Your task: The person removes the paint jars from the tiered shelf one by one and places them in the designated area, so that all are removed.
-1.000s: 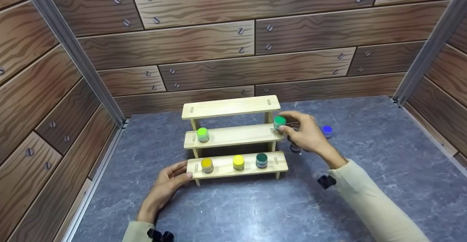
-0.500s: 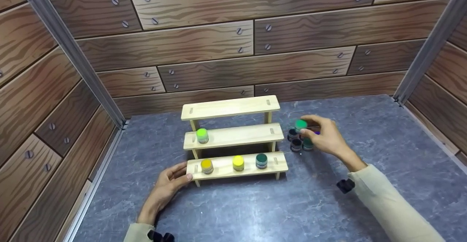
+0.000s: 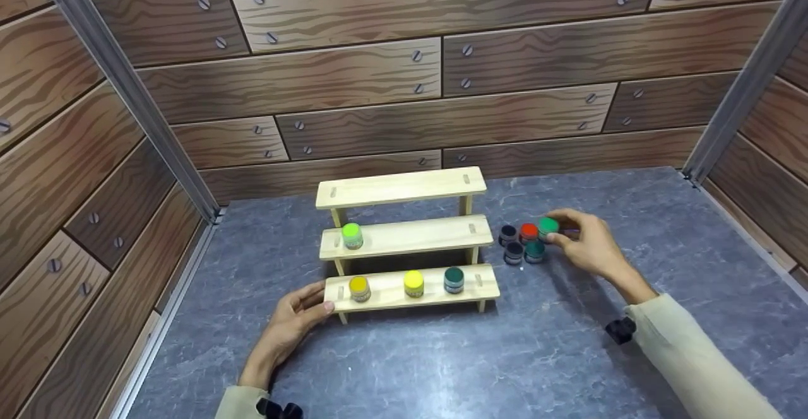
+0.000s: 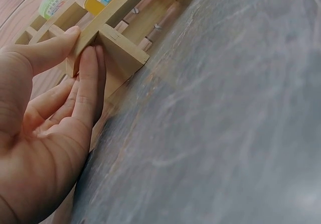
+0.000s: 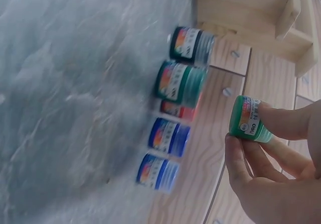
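Note:
A three-tier wooden display stand (image 3: 410,236) rises from the table. My left hand (image 3: 287,327) pinches the left end of its lowest shelf, thumb on top and fingers beneath. Along that shelf stand an amber paint jar (image 3: 359,288), a yellow one (image 3: 414,283) and a dark green one (image 3: 454,280). The middle shelf bears a light green jar (image 3: 352,236) at its left end. Right of the stand, my right hand (image 3: 590,245) holds a green paint jar (image 3: 548,227) between thumb and fingers; the right wrist view shows it raised clear of the other jars.
Beside the stand, several jars cluster on the table, among them a red jar (image 3: 529,233), a teal jar (image 3: 534,252) and a dark jar (image 3: 514,253). Two blue jars, one a blue jar (image 5: 169,136), show in the right wrist view. Wood-patterned walls (image 3: 366,65) enclose the table.
My right hand has carried the green jar from the middle shelf's right end rightward to the jar cluster, uncovering the red jar. My left hand stays at the lowest shelf.

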The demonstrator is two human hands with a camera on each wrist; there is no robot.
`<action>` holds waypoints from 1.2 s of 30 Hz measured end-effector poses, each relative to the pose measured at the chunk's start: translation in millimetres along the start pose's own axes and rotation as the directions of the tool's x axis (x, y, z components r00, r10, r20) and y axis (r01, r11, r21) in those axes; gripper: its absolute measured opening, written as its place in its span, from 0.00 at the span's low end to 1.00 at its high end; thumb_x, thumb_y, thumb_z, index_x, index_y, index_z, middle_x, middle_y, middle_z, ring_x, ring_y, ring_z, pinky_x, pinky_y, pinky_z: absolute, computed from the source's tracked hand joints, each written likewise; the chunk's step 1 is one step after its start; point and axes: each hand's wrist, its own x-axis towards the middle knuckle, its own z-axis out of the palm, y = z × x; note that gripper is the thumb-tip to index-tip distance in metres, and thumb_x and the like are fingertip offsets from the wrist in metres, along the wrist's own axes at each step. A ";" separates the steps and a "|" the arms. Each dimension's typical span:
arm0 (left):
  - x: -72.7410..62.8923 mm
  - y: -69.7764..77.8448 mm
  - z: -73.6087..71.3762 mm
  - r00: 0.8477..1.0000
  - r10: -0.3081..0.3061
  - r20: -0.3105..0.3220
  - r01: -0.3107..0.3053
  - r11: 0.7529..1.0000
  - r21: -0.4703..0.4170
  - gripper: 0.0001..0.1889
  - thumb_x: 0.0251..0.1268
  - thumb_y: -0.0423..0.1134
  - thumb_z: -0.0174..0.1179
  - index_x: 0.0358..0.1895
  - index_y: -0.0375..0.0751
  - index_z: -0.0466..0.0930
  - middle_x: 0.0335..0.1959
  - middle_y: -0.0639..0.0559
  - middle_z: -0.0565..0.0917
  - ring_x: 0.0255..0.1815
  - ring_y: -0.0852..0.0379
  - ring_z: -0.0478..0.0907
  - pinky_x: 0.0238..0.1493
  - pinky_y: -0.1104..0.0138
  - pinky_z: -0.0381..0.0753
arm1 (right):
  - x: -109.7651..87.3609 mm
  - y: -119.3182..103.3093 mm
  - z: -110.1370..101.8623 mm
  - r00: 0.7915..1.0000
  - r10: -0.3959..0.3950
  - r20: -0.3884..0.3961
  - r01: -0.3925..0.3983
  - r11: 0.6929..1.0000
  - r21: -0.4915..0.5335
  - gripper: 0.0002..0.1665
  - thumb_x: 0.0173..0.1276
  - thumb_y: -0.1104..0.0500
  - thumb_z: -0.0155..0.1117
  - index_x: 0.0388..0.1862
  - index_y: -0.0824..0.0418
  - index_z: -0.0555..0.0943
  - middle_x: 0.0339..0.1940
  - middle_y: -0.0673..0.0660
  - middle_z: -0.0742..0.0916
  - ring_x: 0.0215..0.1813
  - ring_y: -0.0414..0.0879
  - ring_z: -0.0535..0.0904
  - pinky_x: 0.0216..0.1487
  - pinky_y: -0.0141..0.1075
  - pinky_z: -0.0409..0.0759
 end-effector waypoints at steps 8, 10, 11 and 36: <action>0.2 2.8 0.2 1.000 -0.011 0.001 0.011 1.000 -0.004 0.38 0.75 0.31 0.65 0.80 0.19 0.57 0.76 0.21 0.69 0.65 0.49 0.81 0.64 0.67 0.85 | -3.8 13.6 -4.0 0.999 0.031 0.024 -0.030 1.000 -0.005 0.24 0.75 0.71 0.67 0.68 0.74 0.79 0.62 0.75 0.85 0.61 0.69 0.85 0.62 0.52 0.86; 0.2 3.2 0.1 1.000 -0.008 0.000 0.008 1.000 0.003 0.38 0.75 0.31 0.65 0.80 0.20 0.57 0.76 0.21 0.69 0.65 0.49 0.81 0.63 0.67 0.85 | -3.8 16.5 -3.2 0.999 0.039 0.031 -0.039 0.999 -0.014 0.25 0.74 0.72 0.66 0.68 0.75 0.78 0.61 0.76 0.85 0.61 0.70 0.85 0.63 0.52 0.86; 0.0 3.4 0.1 1.000 -0.004 -0.001 0.004 1.000 0.010 0.38 0.75 0.32 0.65 0.80 0.20 0.58 0.76 0.21 0.69 0.66 0.49 0.81 0.63 0.66 0.85 | -4.0 17.7 -2.7 0.998 0.045 0.034 -0.044 0.999 -0.020 0.24 0.74 0.72 0.66 0.68 0.75 0.78 0.61 0.76 0.85 0.61 0.70 0.85 0.63 0.53 0.86; -0.3 1.2 -0.6 1.000 0.000 -0.026 0.001 0.998 0.060 0.38 0.73 0.33 0.67 0.79 0.22 0.61 0.75 0.24 0.72 0.65 0.51 0.82 0.60 0.67 0.85 | 2.5 37.7 10.0 0.991 0.111 0.074 -0.104 0.991 -0.086 0.22 0.68 0.72 0.70 0.60 0.77 0.82 0.54 0.77 0.88 0.56 0.70 0.87 0.60 0.60 0.87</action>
